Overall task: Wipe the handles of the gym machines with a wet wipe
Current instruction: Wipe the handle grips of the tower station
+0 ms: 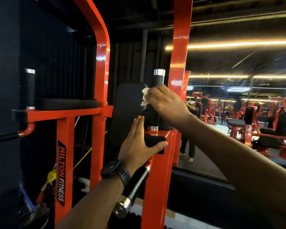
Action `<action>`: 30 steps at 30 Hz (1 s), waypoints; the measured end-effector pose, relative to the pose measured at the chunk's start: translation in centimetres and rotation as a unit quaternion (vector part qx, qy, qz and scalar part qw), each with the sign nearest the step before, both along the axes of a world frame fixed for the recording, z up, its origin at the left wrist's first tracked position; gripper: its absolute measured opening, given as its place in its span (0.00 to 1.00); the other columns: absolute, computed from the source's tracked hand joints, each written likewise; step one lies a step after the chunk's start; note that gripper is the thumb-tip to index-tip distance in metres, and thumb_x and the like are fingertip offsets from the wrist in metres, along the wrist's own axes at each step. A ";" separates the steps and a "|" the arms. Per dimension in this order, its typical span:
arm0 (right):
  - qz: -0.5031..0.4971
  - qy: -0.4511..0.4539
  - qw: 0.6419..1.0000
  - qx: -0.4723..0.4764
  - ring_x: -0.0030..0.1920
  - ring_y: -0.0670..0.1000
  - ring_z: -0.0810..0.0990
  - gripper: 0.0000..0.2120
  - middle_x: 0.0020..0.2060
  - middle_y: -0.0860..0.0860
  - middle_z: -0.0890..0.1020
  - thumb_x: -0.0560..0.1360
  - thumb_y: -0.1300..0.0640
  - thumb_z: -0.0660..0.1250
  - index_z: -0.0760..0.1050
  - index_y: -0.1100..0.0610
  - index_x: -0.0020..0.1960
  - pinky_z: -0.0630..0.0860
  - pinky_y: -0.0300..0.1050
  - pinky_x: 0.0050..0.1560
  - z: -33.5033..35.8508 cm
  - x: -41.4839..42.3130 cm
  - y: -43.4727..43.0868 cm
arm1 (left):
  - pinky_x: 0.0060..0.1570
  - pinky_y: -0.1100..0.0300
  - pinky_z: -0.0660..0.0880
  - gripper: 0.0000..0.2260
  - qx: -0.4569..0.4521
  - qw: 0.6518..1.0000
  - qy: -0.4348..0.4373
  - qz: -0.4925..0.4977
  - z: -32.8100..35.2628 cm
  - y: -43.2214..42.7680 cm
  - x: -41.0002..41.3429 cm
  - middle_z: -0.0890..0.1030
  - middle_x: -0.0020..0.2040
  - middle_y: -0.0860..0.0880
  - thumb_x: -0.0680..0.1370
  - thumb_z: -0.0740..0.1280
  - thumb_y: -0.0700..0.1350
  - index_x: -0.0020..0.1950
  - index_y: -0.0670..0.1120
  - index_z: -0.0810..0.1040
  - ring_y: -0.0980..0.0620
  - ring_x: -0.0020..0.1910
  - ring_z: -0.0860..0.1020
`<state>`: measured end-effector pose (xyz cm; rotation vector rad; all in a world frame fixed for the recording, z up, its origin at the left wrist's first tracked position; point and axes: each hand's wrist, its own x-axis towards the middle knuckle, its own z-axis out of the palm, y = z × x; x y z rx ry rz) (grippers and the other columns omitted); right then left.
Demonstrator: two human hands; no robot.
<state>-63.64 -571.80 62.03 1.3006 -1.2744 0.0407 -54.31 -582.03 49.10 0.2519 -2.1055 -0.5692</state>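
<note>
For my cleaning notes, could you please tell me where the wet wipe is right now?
In the head view, right of centre, the wet wipe is held by the right hand against the upright black handle, above the left hand.

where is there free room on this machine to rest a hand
The left arm pad, between the left handle and the orange upright, lies bare. Crowded at the right handle: the right hand grips the wipe there, the left hand below it.

"HILTON FITNESS" on orange upright post (63, 162)
</note>
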 end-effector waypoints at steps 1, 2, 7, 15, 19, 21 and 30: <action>-0.014 -0.032 0.999 -0.013 0.50 0.57 0.79 0.18 0.50 0.56 0.81 0.78 0.57 0.55 0.82 0.60 0.53 0.75 0.48 0.51 0.7 -0.1 -0.1 | 0.75 0.57 0.56 0.54 0.002 1.000 -0.006 -0.002 0.0 0.0 0.1 0.45 0.82 0.56 0.67 0.66 0.74 0.82 0.53 0.43 0.61 0.79 0.44; -0.010 -0.065 0.997 -0.046 0.50 0.58 0.79 0.20 0.50 0.55 0.81 0.78 0.55 0.53 0.82 0.60 0.53 0.75 0.49 0.51 1.5 0.0 -0.3 | 0.75 0.56 0.57 0.54 0.005 1.000 -0.012 -0.004 0.0 0.0 0.2 0.44 0.82 0.57 0.67 0.66 0.75 0.82 0.53 0.42 0.61 0.79 0.43; -0.111 -0.033 0.993 -0.014 0.56 0.60 0.75 0.28 0.53 0.56 0.78 0.72 0.57 0.43 0.81 0.60 0.54 0.74 0.53 0.54 1.3 2.7 -1.1 | 0.75 0.54 0.58 0.56 0.008 1.000 -0.022 0.002 0.2 0.2 0.5 0.44 0.82 0.55 0.63 0.60 0.78 0.82 0.53 0.42 0.59 0.80 0.44; -0.160 -0.083 0.983 -0.033 0.56 0.59 0.75 0.10 0.52 0.57 0.79 0.71 0.63 0.71 0.81 0.61 0.52 0.75 0.50 0.52 0.3 4.2 -1.7 | 0.74 0.51 0.63 0.57 0.002 0.999 -0.037 0.016 0.5 0.3 0.6 0.42 0.82 0.55 0.62 0.58 0.79 0.82 0.52 0.40 0.59 0.80 0.42; -0.209 -0.084 0.972 0.067 0.66 0.58 0.67 0.15 0.65 0.55 0.71 0.78 0.57 0.66 0.76 0.58 0.64 0.71 0.48 0.60 -1.5 5.3 -0.9 | 0.72 0.49 0.66 0.57 0.002 0.999 -0.034 0.017 0.5 0.3 0.7 0.44 0.83 0.54 0.62 0.59 0.79 0.82 0.53 0.41 0.57 0.80 0.44; -0.230 -0.064 0.966 0.103 0.66 0.57 0.65 0.17 0.66 0.55 0.69 0.79 0.56 0.66 0.74 0.57 0.67 0.70 0.48 0.61 -1.7 5.6 -0.7 | 0.70 0.47 0.69 0.56 -0.001 1.000 -0.026 0.013 0.6 0.4 0.7 0.46 0.83 0.53 0.63 0.60 0.79 0.82 0.54 0.42 0.56 0.81 0.45; -0.162 -0.088 0.977 0.107 0.58 0.52 0.71 0.11 0.58 0.49 0.75 0.79 0.54 0.63 0.79 0.52 0.60 0.65 0.42 0.45 -3.6 4.5 -0.1 | 0.63 0.50 0.76 0.50 -0.003 1.000 0.008 0.022 0.3 0.3 0.5 0.54 0.81 0.52 0.67 0.70 0.71 0.80 0.53 0.51 0.51 0.77 0.63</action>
